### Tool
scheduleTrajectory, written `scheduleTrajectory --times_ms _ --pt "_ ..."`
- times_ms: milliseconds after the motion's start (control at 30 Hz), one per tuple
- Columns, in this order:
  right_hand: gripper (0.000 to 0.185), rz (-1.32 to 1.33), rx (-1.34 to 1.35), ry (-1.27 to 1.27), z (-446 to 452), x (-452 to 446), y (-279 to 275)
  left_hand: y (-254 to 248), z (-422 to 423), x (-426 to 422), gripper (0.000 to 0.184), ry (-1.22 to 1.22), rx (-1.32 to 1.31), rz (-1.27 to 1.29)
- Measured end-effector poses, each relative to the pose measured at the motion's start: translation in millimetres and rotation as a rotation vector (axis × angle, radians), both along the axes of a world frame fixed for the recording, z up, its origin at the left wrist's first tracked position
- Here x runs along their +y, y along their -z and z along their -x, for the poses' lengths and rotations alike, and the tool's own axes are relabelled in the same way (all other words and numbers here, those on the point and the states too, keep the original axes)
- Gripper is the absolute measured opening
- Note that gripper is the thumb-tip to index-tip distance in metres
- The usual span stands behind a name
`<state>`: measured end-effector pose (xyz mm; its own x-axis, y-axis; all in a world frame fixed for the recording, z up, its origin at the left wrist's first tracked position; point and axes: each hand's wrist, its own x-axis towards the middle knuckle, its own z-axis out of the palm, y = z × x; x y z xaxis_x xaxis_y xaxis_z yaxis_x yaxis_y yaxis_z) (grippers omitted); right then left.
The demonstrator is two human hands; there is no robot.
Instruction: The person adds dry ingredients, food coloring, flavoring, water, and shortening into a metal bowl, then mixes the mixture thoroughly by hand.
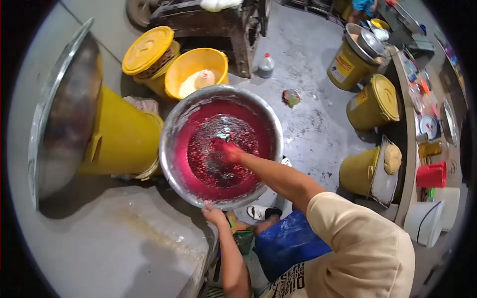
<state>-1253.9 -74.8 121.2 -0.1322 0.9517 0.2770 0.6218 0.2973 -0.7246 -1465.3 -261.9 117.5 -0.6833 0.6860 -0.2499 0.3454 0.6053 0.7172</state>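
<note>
A large metal basin (171, 191) holds dark red liquid (218, 176) with small pale bits floating in it. My right hand (227, 151) reaches into the middle of this liquid, stained red up to the wrist; its fingers are partly under the surface and blurred, so their pose is unclear. At the near edge of the basin, my left hand (214, 213) grips the rim with its thumb on top. Just beyond the far rim stands a yellow tub (222, 67) with white powder (189, 85) and a pale scoop-like thing inside.
A lidded yellow bucket (148, 49) stands at the far left. Closer, a wide metal pan (64, 114) tops a large yellow drum (124, 131). A bottle (266, 66) and a stained scrap (291, 98) are on the floor. Several yellow buckets line the cluttered counter (410, 149) on the right.
</note>
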Motion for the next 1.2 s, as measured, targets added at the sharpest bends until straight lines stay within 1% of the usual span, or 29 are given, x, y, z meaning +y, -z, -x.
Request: scheduleTrajectory --times_ms 33,67,167,200,267,333,400,433,467,500,533,567,600,633,667,733,767,800,833,867,900,933,967,1000,1033,1067,1100,1167,1200 --pt "0.037 0.144 -0.148 -0.122 -4 -20 13 -2 2 -3 0.071 0.005 0.028 0.028" --pt "0.036 0.202 -0.093 -0.122 5 -18 -7 -1 5 -3 0.07 0.006 0.073 0.041" --pt "0.031 0.328 -0.014 -0.143 13 -9 -104 -28 7 10 0.069 0.012 -0.099 0.071" --pt "0.028 0.325 -0.02 -0.146 16 0 -133 -20 10 2 0.068 -0.003 -0.058 0.105" --pt "0.026 0.149 -0.057 -0.115 20 16 -203 -17 6 2 0.067 0.008 -0.07 0.092" --pt "0.024 -0.004 0.006 -0.13 25 31 -255 -4 18 2 0.066 -0.005 -0.137 0.115" --pt "0.022 -0.129 0.082 -0.087 29 12 -313 4 28 -1 0.065 -0.012 -0.211 0.154" --pt "0.021 -0.192 0.118 -0.065 30 4 -322 3 26 -5 0.063 -0.033 -0.256 0.097" --pt "0.017 -0.292 0.152 0.006 35 -6 -309 2 24 -10 0.061 -0.052 -0.302 0.04" --pt "0.015 -0.546 0.252 0.091 42 -9 -274 -1 22 -7 0.062 -0.085 -0.296 0.018" --pt "0.015 -0.618 0.339 0.102 46 -11 -214 -6 20 -1 0.062 -0.112 -0.289 -0.007" --pt "0.022 -0.354 0.03 0.052 55 -3 -124 -8 17 -1 0.062 -0.136 -0.282 -0.027" --pt "0.023 -0.13 -0.1 -0.067 51 -4 -65 27 30 -10 0.065 -0.163 -0.235 -0.032" --pt "0.025 0.134 -0.144 -0.182 42 -18 -35 -35 5 -1 0.069 -0.232 -0.363 0.052" --pt "0.027 0.264 -0.136 -0.177 39 -28 -26 -34 3 1 0.068 -0.188 -0.33 0.084" --pt "0.031 0.258 0.027 0.002 44 -33 -55 -25 25 2 0.067 -0.108 -0.276 0.097" --pt "0.028 0.063 0.222 0.096 44 -30 -74 -18 26 2 0.066 -0.09 -0.274 0.073" --pt "0.023 -0.092 0.183 0.109 38 -28 -87 -18 15 -3 0.063 -0.172 -0.234 -0.048" --pt "0.019 -0.055 0.095 0.054 30 -36 -94 28 48 -18 0.061 -0.135 -0.075 -0.044" --pt "0.024 -0.521 -0.079 0.1 35 -39 -52 13 46 -11 0.06 -0.161 -0.108 -0.082" --pt "0.036 0.075 0.0 -0.279 22 -30 -47 -5 48 -18 0.055 0.016 -0.069 -0.017" --pt "0.05 0.678 0.11 -0.63 4 -19 -44 30 73 -26 0.047 -0.322 -0.447 -0.132" --pt "0.048 0.265 0.281 -0.476 -3 -17 -18 69 115 -33 0.042 -0.19 -0.742 -0.357" --pt "0.046 -0.167 0.339 -0.261 -9 -15 9 55 109 -36 0.039 -0.27 -0.312 -0.232" --pt "0.043 -0.022 0.803 -0.354 -44 -15 -30 32 91 -37 0.04 -0.12 0.038 -0.207" --pt "0.038 0.14 0.849 -0.318 -97 -14 -81 10 74 -39 0.042 -0.029 0.504 -0.109" --pt "0.033 0.159 0.973 -0.25 -143 -12 -110 -12 60 -41 0.044 -0.041 0.93 -0.03" --pt "0.031 0.248 1.065 -0.236 -252 -14 -143 -146 -164 3 0.031 -0.325 0.684 -0.169" --pt "0.029 0.279 1.277 -0.287 -297 -10 -138 -149 -208 11 0.035 -0.157 0.669 -0.263"
